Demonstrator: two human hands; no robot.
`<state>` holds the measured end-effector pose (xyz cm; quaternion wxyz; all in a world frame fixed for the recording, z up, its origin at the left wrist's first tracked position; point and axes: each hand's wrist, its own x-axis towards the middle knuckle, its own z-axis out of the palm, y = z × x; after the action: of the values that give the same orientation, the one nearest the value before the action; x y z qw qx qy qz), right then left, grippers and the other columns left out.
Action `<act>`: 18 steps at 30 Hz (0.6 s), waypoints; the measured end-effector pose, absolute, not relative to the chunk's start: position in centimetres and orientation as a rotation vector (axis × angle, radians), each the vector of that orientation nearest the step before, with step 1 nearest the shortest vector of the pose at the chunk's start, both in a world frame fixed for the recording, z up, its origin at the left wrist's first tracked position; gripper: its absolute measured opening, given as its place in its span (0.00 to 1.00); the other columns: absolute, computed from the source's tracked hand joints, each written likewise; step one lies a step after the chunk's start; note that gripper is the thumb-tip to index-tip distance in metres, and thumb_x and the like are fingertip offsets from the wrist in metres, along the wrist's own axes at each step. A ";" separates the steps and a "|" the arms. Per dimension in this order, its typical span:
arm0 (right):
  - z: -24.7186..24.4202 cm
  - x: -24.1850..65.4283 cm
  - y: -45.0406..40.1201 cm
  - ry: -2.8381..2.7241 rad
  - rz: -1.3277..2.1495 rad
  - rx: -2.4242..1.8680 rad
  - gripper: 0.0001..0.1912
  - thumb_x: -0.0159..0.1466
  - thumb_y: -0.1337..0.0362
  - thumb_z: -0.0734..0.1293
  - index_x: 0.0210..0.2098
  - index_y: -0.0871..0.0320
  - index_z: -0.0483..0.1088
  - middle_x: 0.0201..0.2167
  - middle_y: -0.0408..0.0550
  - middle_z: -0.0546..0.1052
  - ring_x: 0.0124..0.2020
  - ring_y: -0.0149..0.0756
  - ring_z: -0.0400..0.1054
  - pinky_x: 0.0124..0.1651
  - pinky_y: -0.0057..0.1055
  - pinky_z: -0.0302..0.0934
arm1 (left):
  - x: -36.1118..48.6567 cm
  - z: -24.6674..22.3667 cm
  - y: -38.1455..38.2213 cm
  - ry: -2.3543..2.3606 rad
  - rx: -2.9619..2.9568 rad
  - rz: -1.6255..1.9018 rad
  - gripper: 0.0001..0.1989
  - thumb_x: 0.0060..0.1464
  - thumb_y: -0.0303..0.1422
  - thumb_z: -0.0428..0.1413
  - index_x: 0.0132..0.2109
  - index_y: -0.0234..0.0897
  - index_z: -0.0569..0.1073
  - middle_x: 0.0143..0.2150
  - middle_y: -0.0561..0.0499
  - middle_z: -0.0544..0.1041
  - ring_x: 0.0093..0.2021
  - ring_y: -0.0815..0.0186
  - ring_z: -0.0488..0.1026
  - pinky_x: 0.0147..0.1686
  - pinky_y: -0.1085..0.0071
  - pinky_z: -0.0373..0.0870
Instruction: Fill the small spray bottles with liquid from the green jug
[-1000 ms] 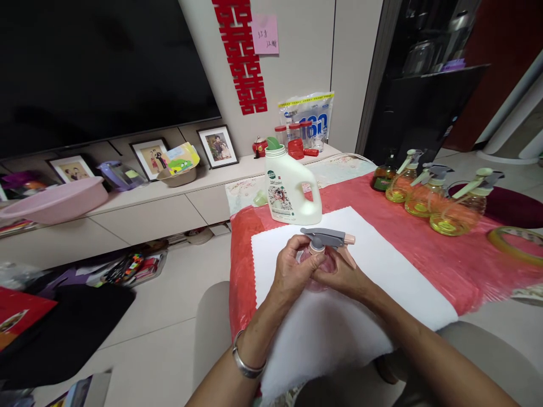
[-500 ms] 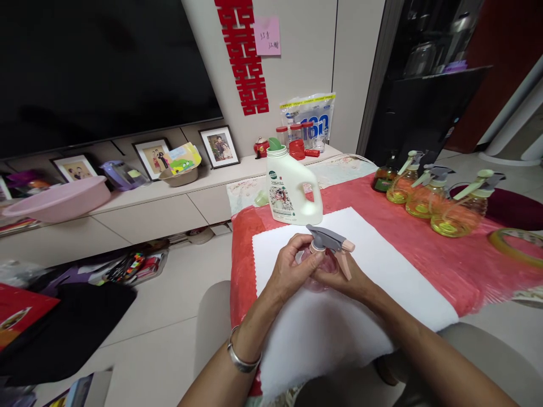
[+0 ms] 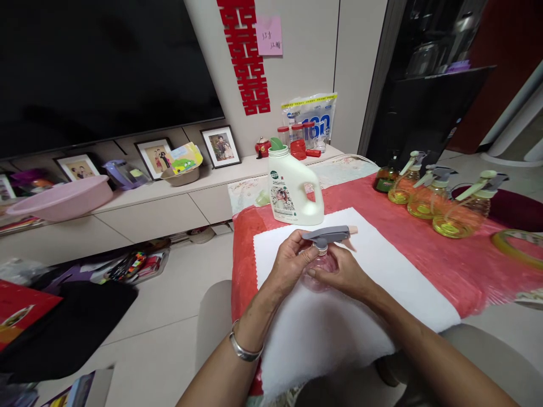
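A small clear pink spray bottle (image 3: 319, 284) is held upright between my hands over a white cloth (image 3: 373, 257). My left hand (image 3: 292, 257) is closed around the bottle's neck, fingers and thumb at the collar. My right hand (image 3: 348, 272) wraps the body from the right, its thumb across the front. The grey trigger head (image 3: 327, 234) with a peach nozzle points right; its trigger is partly hidden behind the right hand. Just beyond stands a pale green detergent jug (image 3: 294, 198) with an open mouth and a green piece in it.
Several spray bottles with yellow liquid (image 3: 453, 223) stand at the right on the red table cover (image 3: 407, 223), beside a dark bottle (image 3: 386, 180) and a roll of tape (image 3: 515, 247). Red-lidded jars (image 3: 298, 135) and a white-blue bag (image 3: 328, 107) are at the back.
The trigger head has turned on the bottle, so its nozzle now points level to the right and sits higher. Both hands stay on the bottle; the right thumb has shifted slightly.
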<state>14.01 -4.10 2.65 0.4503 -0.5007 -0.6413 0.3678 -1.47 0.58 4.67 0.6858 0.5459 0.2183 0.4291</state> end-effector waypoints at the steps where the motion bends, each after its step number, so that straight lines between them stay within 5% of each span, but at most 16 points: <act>1: 2.6 14.1 -4.1 -1.587 0.917 -1.231 0.27 0.57 0.57 0.72 0.53 0.61 0.70 0.50 0.54 0.74 0.50 0.42 0.70 0.52 0.37 0.68 | -1.5 4.8 0.6 0.479 1.197 0.952 0.18 0.50 0.39 0.69 0.45 0.38 0.75 0.41 0.50 0.81 0.42 0.64 0.76 0.47 0.68 0.69; 7: 2.6 14.0 -4.0 -1.591 0.931 -1.188 0.25 0.57 0.58 0.71 0.52 0.62 0.69 0.49 0.51 0.75 0.49 0.38 0.71 0.52 0.33 0.67 | -1.8 5.3 0.4 0.480 1.267 0.919 0.20 0.49 0.40 0.70 0.45 0.36 0.76 0.43 0.48 0.80 0.45 0.63 0.75 0.49 0.68 0.69; 13: 3.0 14.0 -4.0 -1.603 0.916 -1.194 0.22 0.56 0.60 0.71 0.48 0.62 0.69 0.47 0.51 0.75 0.49 0.39 0.71 0.50 0.33 0.67 | -1.2 5.4 0.6 0.621 1.203 0.901 0.28 0.36 0.41 0.75 0.41 0.36 0.73 0.30 0.57 0.74 0.27 0.73 0.68 0.29 0.75 0.63; 18: 3.0 14.0 -4.0 -1.608 0.944 -1.203 0.24 0.58 0.58 0.70 0.51 0.61 0.68 0.47 0.49 0.75 0.48 0.38 0.72 0.50 0.34 0.67 | -1.3 5.8 0.6 0.607 1.205 0.889 0.25 0.38 0.40 0.75 0.39 0.36 0.73 0.34 0.53 0.77 0.33 0.68 0.73 0.35 0.72 0.67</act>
<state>13.98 -4.01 2.98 0.4453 -0.4854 -0.6488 0.3810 -1.27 0.63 5.81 0.6911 0.5389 0.2715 0.3978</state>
